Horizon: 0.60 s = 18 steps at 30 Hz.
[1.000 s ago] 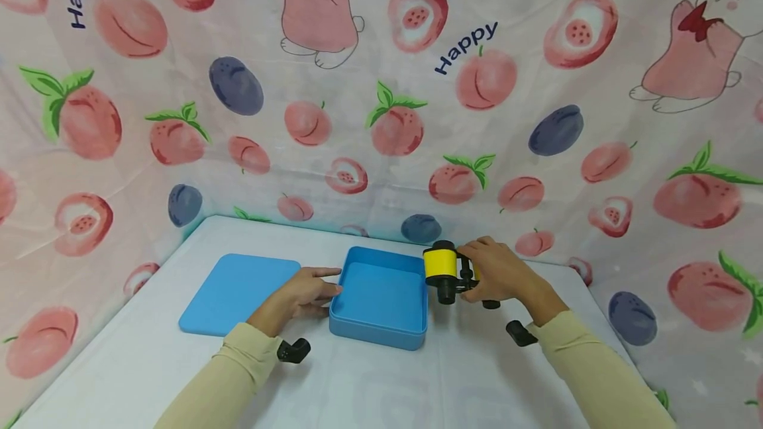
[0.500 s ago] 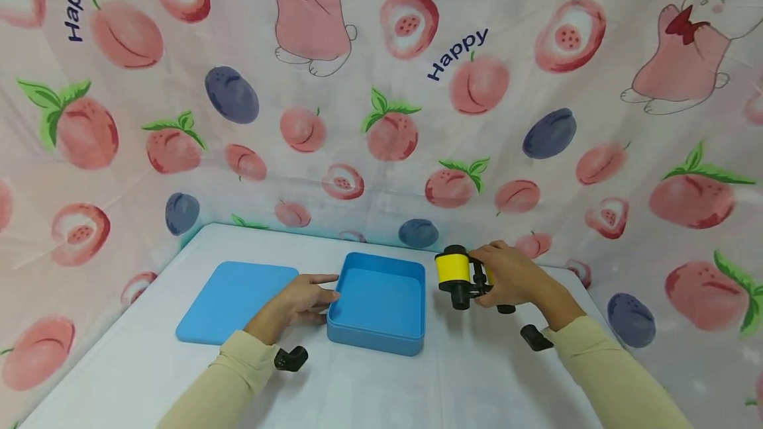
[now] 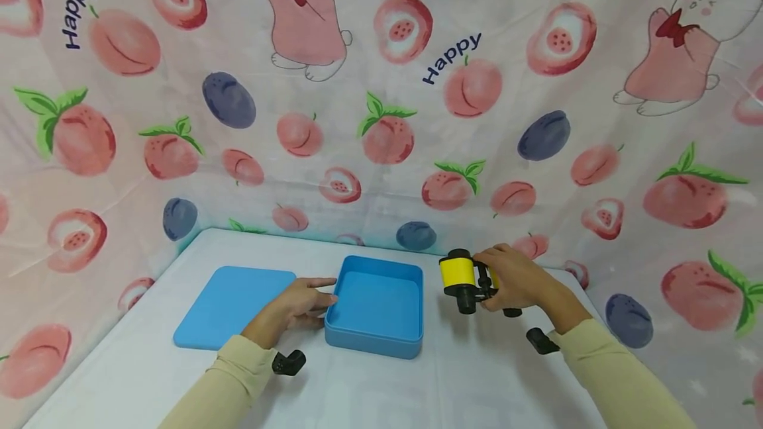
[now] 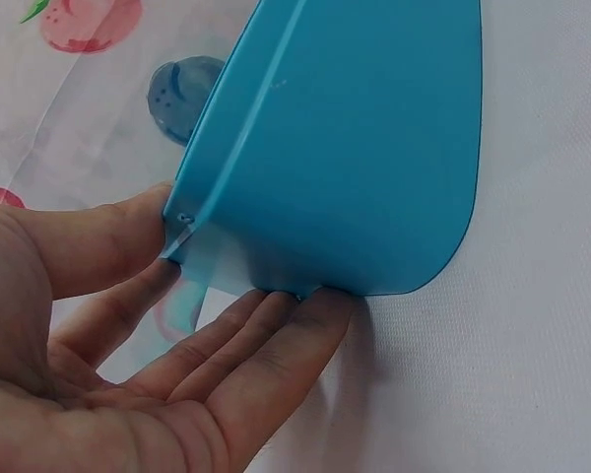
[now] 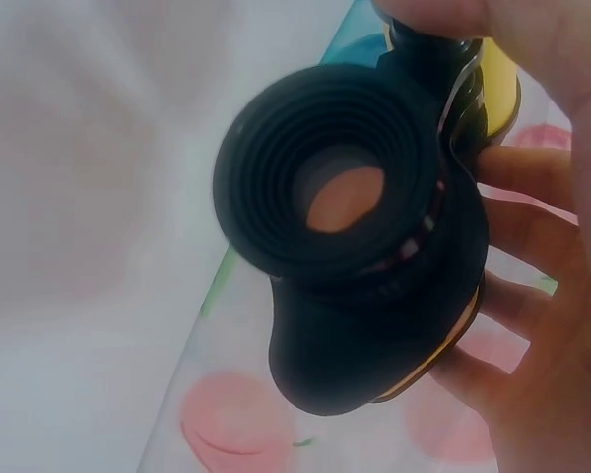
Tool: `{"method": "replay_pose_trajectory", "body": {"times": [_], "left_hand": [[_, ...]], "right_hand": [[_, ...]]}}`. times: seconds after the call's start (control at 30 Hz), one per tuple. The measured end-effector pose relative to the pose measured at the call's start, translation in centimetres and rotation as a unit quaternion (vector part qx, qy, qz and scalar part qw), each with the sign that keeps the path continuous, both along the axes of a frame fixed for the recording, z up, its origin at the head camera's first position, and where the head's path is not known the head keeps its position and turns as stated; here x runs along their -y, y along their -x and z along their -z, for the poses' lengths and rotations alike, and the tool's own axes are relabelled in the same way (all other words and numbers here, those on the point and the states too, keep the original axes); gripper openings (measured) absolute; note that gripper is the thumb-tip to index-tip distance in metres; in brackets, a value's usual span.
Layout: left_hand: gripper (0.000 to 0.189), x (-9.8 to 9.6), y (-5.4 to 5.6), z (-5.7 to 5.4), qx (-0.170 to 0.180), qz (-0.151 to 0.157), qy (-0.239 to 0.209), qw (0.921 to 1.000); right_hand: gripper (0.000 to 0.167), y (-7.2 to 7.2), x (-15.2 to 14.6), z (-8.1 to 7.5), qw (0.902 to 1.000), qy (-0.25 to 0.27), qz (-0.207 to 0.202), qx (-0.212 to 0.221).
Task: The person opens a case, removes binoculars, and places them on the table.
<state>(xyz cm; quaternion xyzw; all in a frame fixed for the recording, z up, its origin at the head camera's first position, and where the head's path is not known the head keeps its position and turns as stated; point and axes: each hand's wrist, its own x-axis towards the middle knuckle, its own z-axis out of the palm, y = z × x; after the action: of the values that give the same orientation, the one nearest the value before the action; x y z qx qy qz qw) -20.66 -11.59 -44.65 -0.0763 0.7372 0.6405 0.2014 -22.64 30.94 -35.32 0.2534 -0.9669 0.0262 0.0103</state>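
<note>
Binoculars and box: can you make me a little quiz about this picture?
1. True or false: the right hand holds the binoculars.
2. What does the left hand touch? A) the lid B) the box C) the binoculars
3. Fill in: the box is ____ inside.

Key: 1. True. 2. B, its straight fingers rest on the box's side. 3. Empty.

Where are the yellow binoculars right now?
In the head view, the yellow binoculars are gripped in the right hand, just right of the open blue box.
</note>
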Motion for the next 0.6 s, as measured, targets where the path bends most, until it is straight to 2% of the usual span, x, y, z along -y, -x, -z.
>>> {"method": "replay_pose_trajectory", "body": {"times": [0.6], "left_hand": [[0.058, -0.2, -0.2, 0.1, 0.001, -0.007, -0.005, 1.0]], "right_hand": [[0.087, -0.2, -1.2, 0.8, 0.9999, 0.01, 0.003, 0.005]]}}
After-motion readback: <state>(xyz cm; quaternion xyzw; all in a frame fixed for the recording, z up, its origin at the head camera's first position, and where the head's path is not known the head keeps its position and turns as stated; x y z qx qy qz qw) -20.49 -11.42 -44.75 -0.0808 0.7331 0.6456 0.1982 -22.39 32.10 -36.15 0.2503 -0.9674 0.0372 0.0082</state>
